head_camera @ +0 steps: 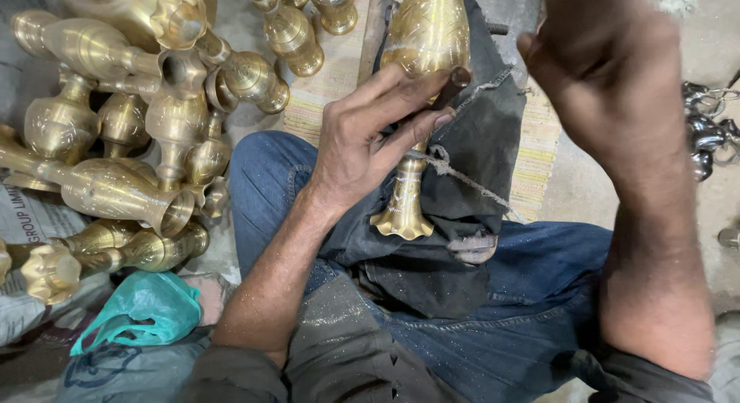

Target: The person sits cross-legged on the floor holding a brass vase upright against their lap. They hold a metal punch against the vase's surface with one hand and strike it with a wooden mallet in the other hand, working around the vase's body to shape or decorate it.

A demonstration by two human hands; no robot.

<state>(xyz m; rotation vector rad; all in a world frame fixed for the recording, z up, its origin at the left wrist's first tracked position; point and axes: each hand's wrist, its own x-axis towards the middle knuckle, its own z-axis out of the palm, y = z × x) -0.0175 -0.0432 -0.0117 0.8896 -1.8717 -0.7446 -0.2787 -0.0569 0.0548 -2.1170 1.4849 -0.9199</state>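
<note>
Brass vase, likely heavy, rigid and slick, lies on dark cloth; left hand pins its neck, fingers pinching a tool, while the raised right hand is blurred, grip unclear.

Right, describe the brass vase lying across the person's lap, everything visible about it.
The brass vase looks like shiny golden metal with fine engraved patterns on its rounded body. It narrows to a slim neck that ends in a flared, scalloped mouth pointing toward the person. It lies lengthwise on a dark cloth over the blue jeans, its far end cut off by the frame. The left hand rests on its neck, pressing a dark tool against it. A frayed string crosses beside it. The right hand is raised clear.
</note>
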